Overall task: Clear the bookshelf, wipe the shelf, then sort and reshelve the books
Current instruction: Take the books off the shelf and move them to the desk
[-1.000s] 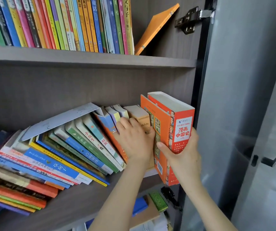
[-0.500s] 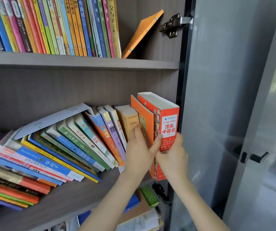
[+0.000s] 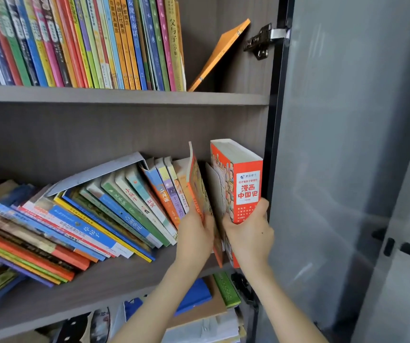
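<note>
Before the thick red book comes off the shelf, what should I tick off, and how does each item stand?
1. Right hand grip on the red book: fingers curled round its lower spine, ok.
2. Left hand grip on the thin orange book: pinched low, ok.
3. Cabinet door swung clear: ok.
4. Leaning books steady without the orange book: cannot tell.
5. Shelf emptied for wiping: not ok, many books on it.
</note>
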`<state>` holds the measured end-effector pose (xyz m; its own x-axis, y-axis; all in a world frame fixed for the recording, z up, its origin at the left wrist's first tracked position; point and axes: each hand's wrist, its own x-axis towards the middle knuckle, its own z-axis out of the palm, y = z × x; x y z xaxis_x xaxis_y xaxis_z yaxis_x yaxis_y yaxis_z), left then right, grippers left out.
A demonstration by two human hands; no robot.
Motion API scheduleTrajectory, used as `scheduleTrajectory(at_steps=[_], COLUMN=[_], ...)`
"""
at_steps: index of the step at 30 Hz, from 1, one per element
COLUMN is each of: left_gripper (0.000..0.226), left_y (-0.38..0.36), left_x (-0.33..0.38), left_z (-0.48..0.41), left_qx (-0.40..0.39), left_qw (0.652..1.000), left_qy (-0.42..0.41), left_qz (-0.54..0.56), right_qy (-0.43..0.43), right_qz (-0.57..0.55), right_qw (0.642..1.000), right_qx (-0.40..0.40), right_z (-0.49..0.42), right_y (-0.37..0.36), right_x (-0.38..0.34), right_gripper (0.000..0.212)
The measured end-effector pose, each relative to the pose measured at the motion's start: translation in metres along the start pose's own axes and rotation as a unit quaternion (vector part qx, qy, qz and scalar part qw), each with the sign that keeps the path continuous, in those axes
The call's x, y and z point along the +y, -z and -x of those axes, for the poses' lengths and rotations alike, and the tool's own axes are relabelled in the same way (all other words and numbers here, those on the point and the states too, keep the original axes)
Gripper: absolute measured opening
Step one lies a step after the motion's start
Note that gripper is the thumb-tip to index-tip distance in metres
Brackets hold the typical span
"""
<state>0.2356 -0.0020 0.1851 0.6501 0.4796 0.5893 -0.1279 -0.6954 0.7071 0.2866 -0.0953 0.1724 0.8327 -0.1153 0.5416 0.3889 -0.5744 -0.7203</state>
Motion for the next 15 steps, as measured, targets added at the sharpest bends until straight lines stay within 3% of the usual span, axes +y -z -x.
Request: scheduleTrajectory(at_steps=[4,9,15], left_gripper=[0.033,0.021,0.023], left_y=[0.033,0.083,0.127], left_x=[0.014,0.028,0.034], left_z=[0.022,0.028,0.07], left_qx=[0.044,0.085,0.121], left_qw=[0.998,0.995,0.992], left_qy=[-0.038,-0.03,-0.004], left_qz=[0.025,0.032,-0.033], right_qy=[0.012,0.036,0.055], right_qz=[0.003,-0.012,-0.036], right_qw=[1.0,0.999,0.996], right_qx=[0.0,0.022,0.052], right_z=[-0.002,-0.006,-0.004], right_y=[-0.008,-0.014,-0.021], right_x=[0.003,0.007,0.009], right_gripper=[0.067,0.062,0.061])
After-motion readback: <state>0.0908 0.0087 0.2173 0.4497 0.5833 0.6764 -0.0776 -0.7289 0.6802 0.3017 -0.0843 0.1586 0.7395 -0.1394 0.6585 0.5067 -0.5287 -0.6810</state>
